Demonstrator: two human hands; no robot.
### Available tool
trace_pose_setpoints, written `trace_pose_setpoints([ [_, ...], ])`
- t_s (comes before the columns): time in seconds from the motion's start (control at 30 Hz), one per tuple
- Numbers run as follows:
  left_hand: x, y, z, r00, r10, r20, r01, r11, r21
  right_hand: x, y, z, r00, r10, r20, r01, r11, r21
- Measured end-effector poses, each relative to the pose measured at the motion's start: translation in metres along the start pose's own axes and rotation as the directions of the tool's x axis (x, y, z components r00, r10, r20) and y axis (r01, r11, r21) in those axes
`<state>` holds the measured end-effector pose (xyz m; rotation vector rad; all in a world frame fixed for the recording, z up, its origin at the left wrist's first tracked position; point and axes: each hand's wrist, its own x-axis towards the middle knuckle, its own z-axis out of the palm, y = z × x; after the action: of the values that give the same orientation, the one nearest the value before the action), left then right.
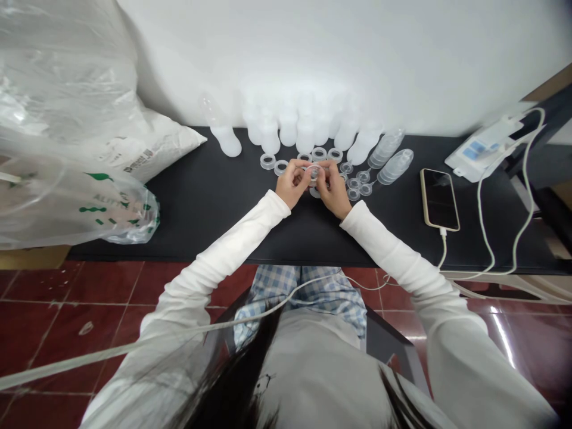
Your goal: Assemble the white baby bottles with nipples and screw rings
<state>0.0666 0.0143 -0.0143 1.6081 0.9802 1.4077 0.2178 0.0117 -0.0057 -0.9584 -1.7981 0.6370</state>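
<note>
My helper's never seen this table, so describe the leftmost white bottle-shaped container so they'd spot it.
Find the long black table against the pale wall. Along its wall edge, just right of the pointed corner of the white printed sack, is a white, round-bottomed, bottle-shaped container with a see-through top. Unlike the similar white containers bunched to its right, it sits apart.

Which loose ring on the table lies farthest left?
The clear ring beyond your left hand, just in front of the white bottles; every other loose ring lies farther right.
</note>
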Motion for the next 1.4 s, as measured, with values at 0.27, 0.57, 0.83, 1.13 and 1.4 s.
trace_pose_setpoints([
  [0.27,-0.001,-0.002,-0.004,0.997,0.081,-0.004,-0.079,0.978,0.192,0.0,-0.005,0.0,1.0,-0.001,0.007,0.001,1.0,-0.002],
  [0.57,-0.001,-0.006,-0.006,0.993,0.114,0.04,-0.12,0.914,0.387,0.001,-0.002,-0.002,0.997,-0.048,0.054,0.055,0.988,-0.141],
  [0.83,-0.003,-0.003,-0.004,0.974,0.207,0.098,-0.228,0.887,0.401,0.004,-0.001,-0.011,0.982,-0.12,0.148,0.155,0.956,-0.25],
  [1.13,-0.004,-0.009,-0.002,0.968,0.247,0.041,-0.243,0.887,0.393,0.006,0.003,-0.011,0.988,-0.109,0.112,0.132,0.965,-0.226],
  [1.4,-0.003,-0.007,-0.004,0.965,0.257,0.05,-0.253,0.867,0.43,0.007,-0.002,-0.013,0.974,-0.161,0.157,0.194,0.955,-0.223],
])
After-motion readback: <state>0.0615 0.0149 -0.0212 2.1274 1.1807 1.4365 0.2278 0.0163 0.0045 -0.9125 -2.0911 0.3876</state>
